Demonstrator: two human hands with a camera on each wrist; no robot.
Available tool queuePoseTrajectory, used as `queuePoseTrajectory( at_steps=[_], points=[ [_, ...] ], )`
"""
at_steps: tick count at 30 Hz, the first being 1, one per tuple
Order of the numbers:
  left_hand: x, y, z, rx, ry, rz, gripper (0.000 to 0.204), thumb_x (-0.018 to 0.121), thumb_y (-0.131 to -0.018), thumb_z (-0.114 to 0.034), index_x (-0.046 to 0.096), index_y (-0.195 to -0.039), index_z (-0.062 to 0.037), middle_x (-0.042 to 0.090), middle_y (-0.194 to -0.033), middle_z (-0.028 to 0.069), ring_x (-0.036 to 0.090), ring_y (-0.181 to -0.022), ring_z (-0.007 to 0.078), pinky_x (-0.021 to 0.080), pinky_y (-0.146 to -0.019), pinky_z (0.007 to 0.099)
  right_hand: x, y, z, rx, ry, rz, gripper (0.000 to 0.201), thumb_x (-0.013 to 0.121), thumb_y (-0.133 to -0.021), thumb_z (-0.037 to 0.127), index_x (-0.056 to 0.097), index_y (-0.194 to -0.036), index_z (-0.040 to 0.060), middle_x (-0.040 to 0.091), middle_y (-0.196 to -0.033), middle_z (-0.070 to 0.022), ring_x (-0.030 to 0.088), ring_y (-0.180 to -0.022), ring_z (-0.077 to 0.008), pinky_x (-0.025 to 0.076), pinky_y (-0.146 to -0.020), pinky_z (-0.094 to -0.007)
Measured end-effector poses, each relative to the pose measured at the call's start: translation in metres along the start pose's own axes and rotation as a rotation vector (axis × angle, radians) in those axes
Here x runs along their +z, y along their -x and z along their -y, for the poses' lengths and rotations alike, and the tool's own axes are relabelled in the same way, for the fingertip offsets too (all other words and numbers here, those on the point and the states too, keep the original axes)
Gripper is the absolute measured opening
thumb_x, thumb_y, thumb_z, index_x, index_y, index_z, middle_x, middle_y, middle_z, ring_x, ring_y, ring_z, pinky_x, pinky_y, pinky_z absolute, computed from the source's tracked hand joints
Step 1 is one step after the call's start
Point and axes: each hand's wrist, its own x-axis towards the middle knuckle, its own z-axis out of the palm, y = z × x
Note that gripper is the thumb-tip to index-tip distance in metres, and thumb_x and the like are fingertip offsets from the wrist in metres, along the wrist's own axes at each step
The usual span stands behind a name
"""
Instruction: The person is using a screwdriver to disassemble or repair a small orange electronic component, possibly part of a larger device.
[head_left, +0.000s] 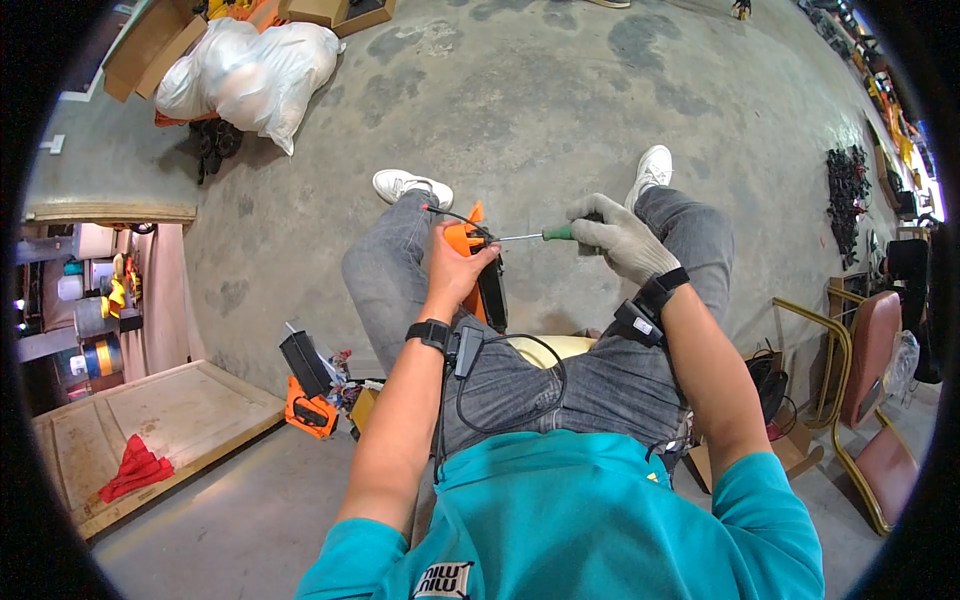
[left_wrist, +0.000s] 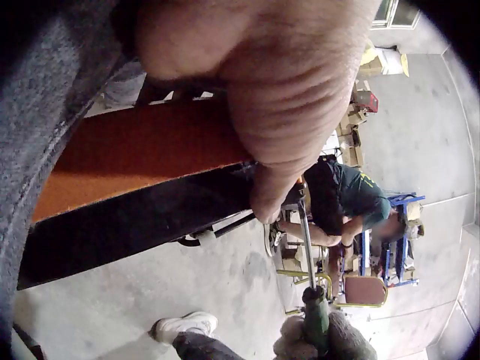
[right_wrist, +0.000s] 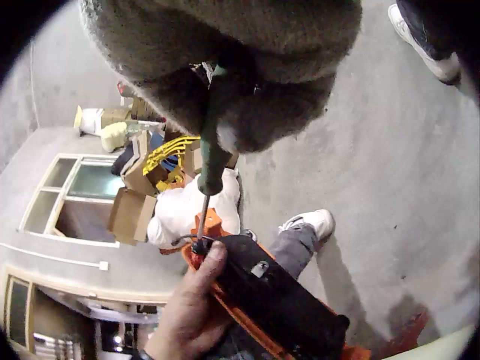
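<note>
My bare left hand [head_left: 458, 268] grips a long orange and black tool housing [right_wrist: 289, 304] between the legs, its thumb near one end. My right hand [head_left: 620, 240], in a grey work glove, holds a screwdriver [right_wrist: 213, 161] by its green handle. The metal shaft reaches across to the housing's end, with the tip right at the part beside the left thumb. From that end a short black cable [head_left: 455, 213] curves out. In the right wrist view the housing's black face is turned up, with a small metal piece on it.
Left of the body, another orange and black tool part [head_left: 313, 408] lies among small parts. A red cloth [head_left: 137, 468] is on a wooden panel [head_left: 215, 400]. White plastic bags [head_left: 250, 80] sit far left, chairs [head_left: 868, 355] stand right. Another person [left_wrist: 352, 199] sits in the background.
</note>
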Motion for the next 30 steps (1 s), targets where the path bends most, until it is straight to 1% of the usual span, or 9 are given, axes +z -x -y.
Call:
queuePoseTrajectory(
  at_steps=[3, 7, 10, 16, 19, 21, 25, 28, 30],
  points=[
    [0.001, 0.000, 0.001, 0.034, -0.051, -0.030, 0.077, 0.095, -0.082, -0.025, 0.047, -0.140, -0.0038, 0.067, -0.122, 0.0113, 0.069, -0.109, 0.0209, 0.058, -0.096, 0.0349, -0.001, 0.011, 0.015, -0.050, 0.170, -0.047, 0.041, 0.065, -0.102, 0.033, 0.063, -0.119, -0.0040, 0.066, -0.092, -0.0062, 0.064, -0.078, -0.0159, 0.053, -0.071, -0.0305],
    [0.001, -0.001, 0.004, 0.027, 0.026, 0.014, 0.076, 0.094, -0.083, -0.024, 0.047, -0.139, -0.0041, 0.068, -0.120, 0.0109, 0.069, -0.107, 0.0202, 0.058, -0.096, 0.0347, 0.005, 0.008, 0.008, -0.057, 0.050, -0.067, 0.040, 0.064, -0.101, 0.032, 0.062, -0.124, -0.0011, 0.064, -0.096, -0.0056, 0.060, -0.080, -0.0125, 0.051, -0.072, -0.0283],
    [0.002, -0.003, 0.008, 0.040, 0.052, -0.002, 0.076, 0.095, -0.083, -0.025, 0.047, -0.139, -0.0042, 0.069, -0.119, 0.0104, 0.069, -0.105, 0.0194, 0.058, -0.095, 0.0341, 0.001, 0.006, 0.010, 0.159, -0.007, -0.020, 0.043, 0.066, -0.101, 0.034, 0.064, -0.122, -0.0031, 0.066, -0.093, -0.0063, 0.063, -0.077, -0.0152, 0.052, -0.070, -0.0301],
    [0.002, -0.002, 0.007, 0.040, 0.019, -0.006, 0.075, 0.094, -0.083, -0.023, 0.047, -0.138, -0.0042, 0.068, -0.118, 0.0100, 0.069, -0.106, 0.0189, 0.058, -0.094, 0.0341, -0.001, 0.002, 0.004, -0.016, -0.057, -0.026, 0.044, 0.066, -0.101, 0.036, 0.065, -0.122, -0.0026, 0.066, -0.093, -0.0064, 0.062, -0.077, -0.0143, 0.051, -0.069, -0.0290],
    [0.003, -0.004, 0.008, 0.056, 0.012, 0.000, 0.075, 0.094, -0.083, -0.022, 0.047, -0.138, -0.0042, 0.068, -0.119, 0.0100, 0.068, -0.107, 0.0193, 0.057, -0.096, 0.0340, -0.002, 0.009, 0.014, -0.006, 0.133, -0.042, 0.032, 0.067, -0.103, 0.025, 0.063, -0.122, -0.0001, 0.064, -0.097, -0.0048, 0.059, -0.077, -0.0122, 0.049, -0.069, -0.0279],
    [0.004, -0.003, 0.007, 0.045, 0.018, -0.005, 0.075, 0.095, -0.082, -0.022, 0.048, -0.138, -0.0043, 0.067, -0.119, 0.0099, 0.068, -0.109, 0.0196, 0.057, -0.097, 0.0339, 0.004, 0.002, 0.003, -0.012, -0.151, 0.005, 0.040, 0.066, -0.100, 0.031, 0.065, -0.118, -0.0045, 0.067, -0.097, -0.0074, 0.063, -0.082, -0.0143, 0.053, -0.071, -0.0297],
    [0.003, -0.001, 0.003, 0.034, 0.041, 0.000, 0.075, 0.095, -0.082, -0.023, 0.048, -0.138, -0.0044, 0.068, -0.120, 0.0103, 0.068, -0.109, 0.0197, 0.057, -0.097, 0.0341, -0.001, 0.007, 0.013, 0.089, -0.072, -0.008, 0.038, 0.067, -0.100, 0.031, 0.066, -0.115, -0.0037, 0.068, -0.098, -0.0075, 0.063, -0.080, -0.0139, 0.054, -0.071, -0.0305],
    [0.002, 0.000, 0.002, 0.038, 0.003, 0.003, 0.076, 0.095, -0.082, -0.024, 0.048, -0.138, -0.0045, 0.068, -0.122, 0.0111, 0.068, -0.110, 0.0202, 0.056, -0.097, 0.0344, -0.010, -0.001, 0.001, 0.103, -0.411, -0.045, 0.040, 0.070, -0.102, 0.038, 0.066, -0.115, 0.0008, 0.069, -0.097, -0.0069, 0.065, -0.079, -0.0132, 0.055, -0.072, -0.0294],
    [0.003, 0.000, -0.001, 0.016, 0.027, 0.016, 0.077, 0.095, -0.082, -0.026, 0.048, -0.139, -0.0046, 0.068, -0.124, 0.0122, 0.069, -0.111, 0.0217, 0.056, -0.098, 0.0359, -0.008, -0.001, 0.000, 0.100, -0.389, -0.020, 0.042, 0.071, -0.102, 0.039, 0.066, -0.118, 0.0009, 0.069, -0.098, -0.0070, 0.065, -0.079, -0.0134, 0.055, -0.072, -0.0297]
  ],
)
